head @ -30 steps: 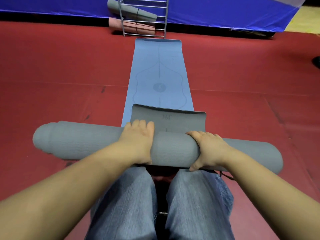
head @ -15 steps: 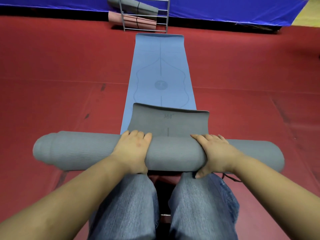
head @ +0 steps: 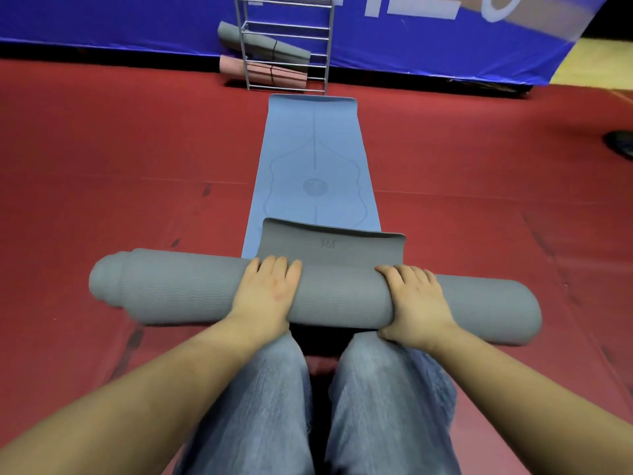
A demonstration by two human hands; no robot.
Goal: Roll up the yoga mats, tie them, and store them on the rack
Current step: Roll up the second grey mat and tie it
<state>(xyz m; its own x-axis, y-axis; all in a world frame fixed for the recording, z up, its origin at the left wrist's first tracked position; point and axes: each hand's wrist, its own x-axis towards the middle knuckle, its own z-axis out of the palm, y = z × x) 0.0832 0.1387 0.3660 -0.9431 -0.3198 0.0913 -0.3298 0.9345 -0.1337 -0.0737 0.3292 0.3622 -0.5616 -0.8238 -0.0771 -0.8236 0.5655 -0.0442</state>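
Note:
A thick grey yoga mat roll [head: 178, 286] lies crosswise on the red floor just beyond my knees. Its short unrolled end [head: 330, 246] lies flat over the near end of a blue mat [head: 315, 159] that stretches away toward the rack. My left hand [head: 269, 291] presses on top of the roll left of centre, fingers together. My right hand [head: 412, 303] grips the roll right of centre, thumb under its near side. A metal rack [head: 286, 46] stands at the far end, holding a rolled grey mat [head: 263, 42] and a rolled pink mat [head: 262, 72].
Red floor matting [head: 120, 159] spreads on both sides of the blue mat. A blue banner [head: 428, 36] runs along the back behind the rack. A dark object [head: 620, 145] sits at the right edge. My jeans-clad knees [head: 318, 406] are directly under the roll.
The grey roll has turned forward slightly, so less of its flat end shows. Both hands stayed on the roll. The view has tilted up, showing more of the rack.

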